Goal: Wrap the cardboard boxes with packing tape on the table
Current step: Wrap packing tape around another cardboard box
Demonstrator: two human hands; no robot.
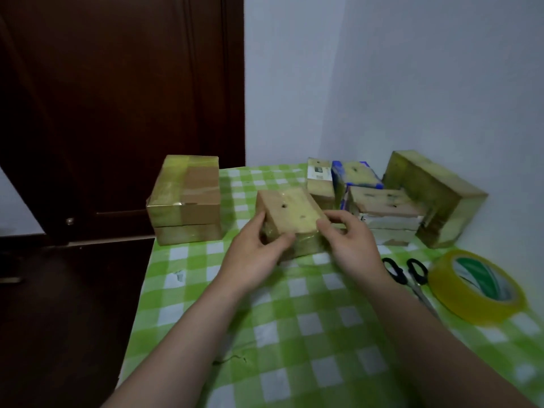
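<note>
Left of the grip, a stack of 2 partly taped boxes stands right at the edge of the checked table, and we judge that a swing of the left elbow while turning the work could nudge it off. Between our hands, the small cardboard box is glossy with tape on its near face, so the slick film could let it slip or twist as we turn it, and any loose tape end could fold and stick to itself. Right of the grip, the packed boxes stand just behind the right hand, the scissors lie near the wrist, and the yellow tape roll sits beyond them; a blind reach for the roll could catch the blades. As for the hold, the left hand wraps the box's left near corner, thumb up its side and fingers curled across the near face, while the right hand pinches the right near corner between thumb and bent fingers. Both are closed on it. The box sits tilted toward us; whether its base touches the cloth, we cannot tell.
</note>
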